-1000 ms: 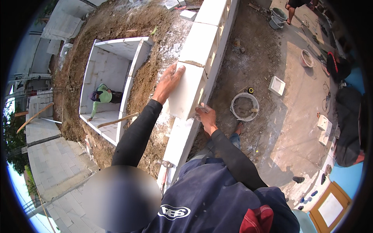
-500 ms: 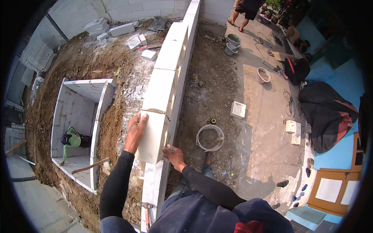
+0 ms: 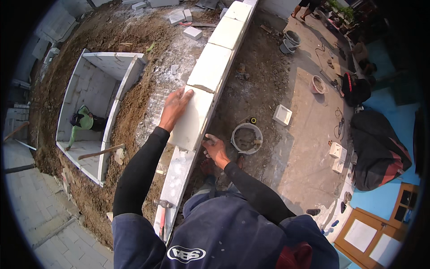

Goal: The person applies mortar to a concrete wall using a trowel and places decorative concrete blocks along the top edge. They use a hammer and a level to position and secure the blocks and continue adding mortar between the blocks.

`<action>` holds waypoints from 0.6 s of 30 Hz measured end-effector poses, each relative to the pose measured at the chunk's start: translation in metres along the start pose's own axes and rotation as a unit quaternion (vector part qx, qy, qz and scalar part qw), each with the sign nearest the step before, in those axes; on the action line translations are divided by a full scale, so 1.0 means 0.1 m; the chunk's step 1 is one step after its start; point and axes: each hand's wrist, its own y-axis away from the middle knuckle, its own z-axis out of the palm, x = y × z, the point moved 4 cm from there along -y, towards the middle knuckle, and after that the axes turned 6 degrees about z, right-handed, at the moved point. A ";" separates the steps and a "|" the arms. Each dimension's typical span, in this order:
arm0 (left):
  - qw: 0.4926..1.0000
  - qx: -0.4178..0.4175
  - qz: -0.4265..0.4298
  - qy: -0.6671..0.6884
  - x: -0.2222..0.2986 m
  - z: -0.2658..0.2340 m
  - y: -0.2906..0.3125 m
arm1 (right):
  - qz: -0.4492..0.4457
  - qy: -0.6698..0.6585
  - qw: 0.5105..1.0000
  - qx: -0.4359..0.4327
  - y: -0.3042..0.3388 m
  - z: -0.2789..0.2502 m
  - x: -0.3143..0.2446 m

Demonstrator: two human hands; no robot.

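A white building block [image 3: 191,122] lies on top of a low white wall, at the near end of a row of similar blocks. My left hand [image 3: 176,109] grips its left edge near the joint, thumb on the upper face. Close beside its lower right side is my right hand [image 3: 217,150], fingers half bent and thumb apart; nothing shows in it. Grey mortar [image 3: 200,88] shows along the joint with the block beyond. A hammer [image 3: 163,210] with a red handle rests on the wall's bare lower course [image 3: 177,172], nearer to me.
A bucket of mortar [image 3: 247,138] stands right of the wall, a tape measure [image 3: 253,120] beside it. Farther right are a hollow white block [image 3: 282,115] and another bucket [image 3: 317,84]. Left, a person in green [image 3: 84,120] works inside a walled pit [image 3: 107,139] edged with loose soil.
The view has shifted, so the wall sits farther right and higher. My left hand stays on the block's edge. My right hand has come slightly away from the block's side.
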 end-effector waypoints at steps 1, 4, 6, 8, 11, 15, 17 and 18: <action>1.000 -0.018 -0.014 0.001 0.09 0.15 -0.03 | -0.018 0.041 0.999 0.010 0.05 -0.14 0.04; 0.997 0.016 0.035 -0.073 -0.20 0.13 -0.07 | -0.196 0.239 0.951 -0.009 0.47 -0.13 0.04; 0.998 0.007 -0.004 -0.064 -0.18 0.08 -0.04 | -0.298 0.327 0.894 -0.075 0.85 0.11 -0.06; 0.999 0.011 -0.022 -0.045 -0.15 0.03 0.02 | -0.419 0.356 0.822 -0.147 1.14 0.40 -0.04; 0.999 0.022 -0.030 -0.033 -0.23 0.12 0.03 | -0.476 0.431 0.707 -0.296 1.43 1.00 0.23; 0.999 -0.005 -0.030 0.013 -0.15 0.06 0.10 | -0.491 0.485 0.581 -0.432 1.75 1.63 0.81; 0.998 -0.017 -0.053 0.008 -0.13 0.09 0.05 | -0.503 0.511 0.543 -0.436 1.83 1.79 1.00; 0.998 -0.026 -0.064 0.010 -0.08 0.11 0.04 | -0.497 0.535 0.525 -0.437 1.82 1.85 1.09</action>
